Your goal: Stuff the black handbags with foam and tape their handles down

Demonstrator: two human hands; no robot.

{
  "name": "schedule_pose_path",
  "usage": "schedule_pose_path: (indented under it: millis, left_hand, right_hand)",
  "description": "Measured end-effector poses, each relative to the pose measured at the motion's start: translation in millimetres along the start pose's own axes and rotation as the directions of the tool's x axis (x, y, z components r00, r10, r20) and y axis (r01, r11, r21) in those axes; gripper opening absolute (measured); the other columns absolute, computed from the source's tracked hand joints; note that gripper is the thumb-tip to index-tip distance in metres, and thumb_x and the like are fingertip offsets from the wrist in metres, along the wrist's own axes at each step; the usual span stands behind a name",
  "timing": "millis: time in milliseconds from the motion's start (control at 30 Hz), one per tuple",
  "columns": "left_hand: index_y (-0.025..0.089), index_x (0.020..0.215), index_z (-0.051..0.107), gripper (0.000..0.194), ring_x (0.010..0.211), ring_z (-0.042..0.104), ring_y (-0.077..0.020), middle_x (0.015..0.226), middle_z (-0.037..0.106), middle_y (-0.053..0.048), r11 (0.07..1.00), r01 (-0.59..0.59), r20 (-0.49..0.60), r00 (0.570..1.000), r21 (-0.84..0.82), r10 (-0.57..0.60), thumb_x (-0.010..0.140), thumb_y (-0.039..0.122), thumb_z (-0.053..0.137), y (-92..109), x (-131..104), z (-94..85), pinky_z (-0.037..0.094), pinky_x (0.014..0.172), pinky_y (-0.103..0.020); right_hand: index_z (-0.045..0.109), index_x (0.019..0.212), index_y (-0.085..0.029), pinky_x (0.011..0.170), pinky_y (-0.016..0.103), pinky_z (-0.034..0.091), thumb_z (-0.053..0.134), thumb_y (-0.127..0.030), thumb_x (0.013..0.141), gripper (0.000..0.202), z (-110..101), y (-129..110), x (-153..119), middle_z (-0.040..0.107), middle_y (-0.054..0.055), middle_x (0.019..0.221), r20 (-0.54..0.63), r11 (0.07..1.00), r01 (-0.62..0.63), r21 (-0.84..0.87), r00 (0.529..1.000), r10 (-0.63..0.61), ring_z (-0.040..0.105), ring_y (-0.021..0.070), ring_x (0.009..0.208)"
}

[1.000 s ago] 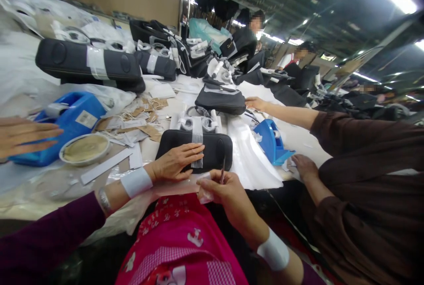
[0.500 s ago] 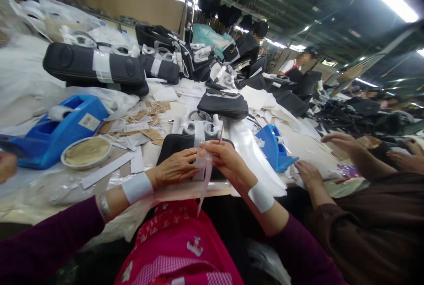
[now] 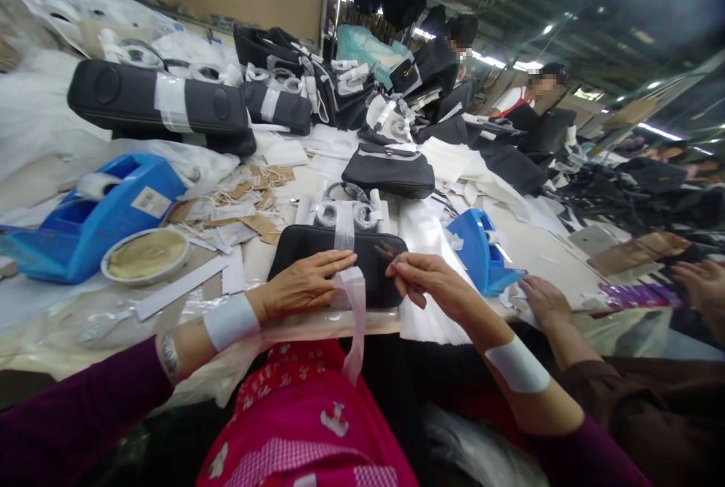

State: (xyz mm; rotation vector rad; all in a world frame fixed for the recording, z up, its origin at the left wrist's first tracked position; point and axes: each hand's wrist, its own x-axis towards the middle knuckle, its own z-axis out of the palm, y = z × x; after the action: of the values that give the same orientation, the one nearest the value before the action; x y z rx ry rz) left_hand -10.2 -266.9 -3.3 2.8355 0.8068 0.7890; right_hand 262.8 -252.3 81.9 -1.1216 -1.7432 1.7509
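A black bag [image 3: 371, 268] lies at the table's front edge, with a pale tape strip [image 3: 343, 226] across its middle and wrapped rings behind it. My left hand [image 3: 309, 281] lies flat with fingers stretched over the bag's left part and the strip. From there the loose tape end [image 3: 356, 313] hangs over the edge toward the apron. My right hand [image 3: 424, 275] is at the bag's right side, pinching a small thin tool, blurred, that points left over the bag.
Blue tape dispensers stand at the left [image 3: 96, 215] and right [image 3: 481, 249]. A round dish [image 3: 146, 254] and paper tags [image 3: 243, 208] lie left. Another black bag [image 3: 390, 168] sits behind. Another person's hand [image 3: 547, 302] rests at the right edge.
My right hand has let go of the tape and moved right, with the small tool still in it. My left hand has stayed on the bag. The neighbouring person's farther hand has moved right.
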Motion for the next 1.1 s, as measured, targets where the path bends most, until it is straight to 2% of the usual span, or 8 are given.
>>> schedule_pose_path:
  millis: [200,333,433,567,700,900,1000,1100]
  left_hand:
    - [0.021,0.126,0.062,0.035,0.142,0.035,-0.0256,0.153,0.040,-0.011,0.999,-0.023,0.018,1.000,0.025,0.022,0.095,0.019,0.047,-4.7,-1.9,5.7,0.036,0.116,-0.045]
    - [0.018,0.128,0.060,0.036,0.142,0.036,-0.0259,0.150,0.043,-0.012,1.000,-0.010,0.014,1.000,0.028,0.010,0.093,0.020,0.050,-4.1,-1.6,5.9,0.037,0.116,-0.046]
    - [0.017,0.130,0.058,0.038,0.142,0.036,-0.0270,0.150,0.043,-0.013,0.999,-0.010,0.046,0.999,0.051,0.008,0.092,0.019,0.052,-2.4,-0.9,3.8,0.036,0.117,-0.046]
    - [0.018,0.120,0.064,0.032,0.143,0.032,-0.0279,0.154,0.037,-0.011,0.996,-0.013,0.071,0.997,0.087,0.006,0.090,0.019,0.053,-2.6,-2.0,3.0,0.035,0.117,-0.044]
    - [0.018,0.124,0.061,0.034,0.143,0.033,-0.0292,0.153,0.039,-0.013,0.995,-0.006,0.058,0.998,0.102,0.000,0.091,0.021,0.053,-3.5,-3.4,4.0,0.035,0.116,-0.045]
    - [0.024,0.134,0.053,0.046,0.140,0.038,-0.0309,0.151,0.040,-0.014,0.998,0.003,0.036,0.999,0.061,-0.005,0.089,0.027,0.058,-4.1,-3.7,2.4,0.038,0.114,-0.048]
    - [0.022,0.136,0.051,0.052,0.141,0.036,-0.0325,0.152,0.039,-0.016,0.999,0.010,0.051,0.999,0.050,-0.013,0.085,0.027,0.062,-4.5,-5.0,2.5,0.036,0.115,-0.048]
    - [0.024,0.139,0.048,0.055,0.142,0.034,-0.0314,0.152,0.038,-0.015,0.999,0.020,0.045,0.999,0.027,-0.021,0.086,0.025,0.062,-4.3,-6.2,2.8,0.034,0.116,-0.047]
  right_hand:
    - [0.062,0.097,-0.011,0.043,0.019,0.040,0.061,-0.044,0.085,0.035,10.5,12.5,-3.1,0.074,0.011,0.079,0.302,0.962,-0.229,0.151,0.937,0.176,0.061,0.0116,0.047]
    - [0.063,0.087,-0.010,0.037,0.017,0.030,0.063,-0.029,0.080,0.021,7.3,6.6,5.6,0.074,0.011,0.077,0.360,0.936,-0.267,0.228,0.916,0.174,0.045,0.0053,0.041]
    - [0.066,0.089,-0.008,0.035,0.016,0.022,0.061,-0.023,0.079,0.019,3.6,-1.8,15.0,0.069,0.006,0.064,0.427,0.928,-0.332,0.170,0.873,0.235,0.037,0.0040,0.038]
    - [0.067,0.089,-0.007,0.036,0.016,0.023,0.058,-0.021,0.078,0.020,-3.7,-16.5,30.7,0.067,0.005,0.061,0.479,0.924,-0.378,0.060,0.823,0.305,0.039,0.0044,0.038]
    - [0.068,0.089,-0.007,0.037,0.016,0.022,0.056,-0.021,0.078,0.021,-10.5,-34.9,49.2,0.067,0.005,0.062,0.526,0.889,-0.442,-0.122,0.731,0.436,0.037,0.0042,0.038]
    - [0.069,0.091,-0.011,0.039,0.017,0.022,0.055,-0.032,0.087,0.026,-3.1,-59.6,72.2,0.065,0.004,0.064,0.587,0.827,-0.443,-0.347,0.585,0.560,0.038,0.0054,0.044]
    - [0.071,0.090,-0.011,0.041,0.019,0.025,0.040,-0.054,0.095,0.053,8.1,-64.4,72.9,0.061,0.004,0.061,0.554,0.810,-0.426,-0.404,0.591,0.587,0.039,0.0069,0.046]
    - [0.073,0.086,-0.010,0.042,0.020,0.025,0.029,-0.061,0.097,0.068,21.1,-62.5,65.8,0.055,0.003,0.058,0.505,0.774,-0.455,-0.441,0.587,0.633,0.038,0.0077,0.046]
